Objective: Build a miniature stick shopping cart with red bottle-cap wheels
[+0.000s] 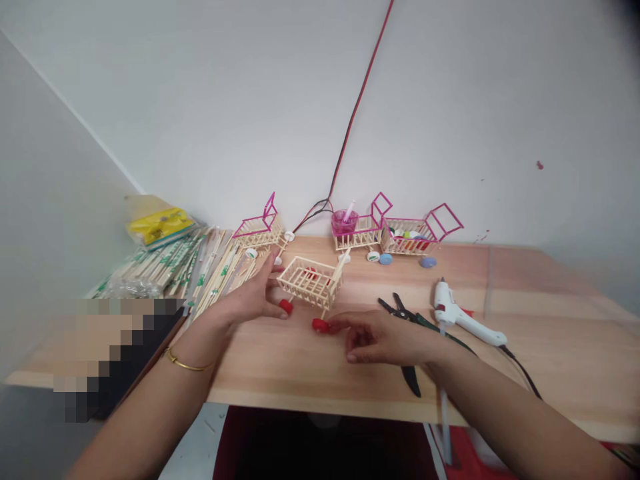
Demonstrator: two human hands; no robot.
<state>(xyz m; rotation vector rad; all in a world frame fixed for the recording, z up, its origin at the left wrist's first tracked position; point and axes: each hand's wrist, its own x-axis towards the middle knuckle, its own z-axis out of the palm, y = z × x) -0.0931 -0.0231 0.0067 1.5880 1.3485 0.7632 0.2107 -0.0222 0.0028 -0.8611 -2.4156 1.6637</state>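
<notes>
A small stick-built wooden cart (313,283) with red bottle-cap wheels stands on the table in front of me. My left hand (255,293) is at its left end, thumb and fingers spread apart. The thumb is beside the front left red cap (285,307), while the other fingers reach behind the cart's corner. My right hand (375,337) has its index finger stretched to another red cap (321,325), seeming to touch it. Its remaining fingers are loosely curled with nothing visible in them.
Behind stand three purple-trimmed carts, at left (257,230), middle (357,237) and right (410,237). Pruning shears (410,317) and a white glue gun (465,320) with a cord lie right. Bundled wooden sticks (175,267) and a yellow packet (163,227) occupy the left.
</notes>
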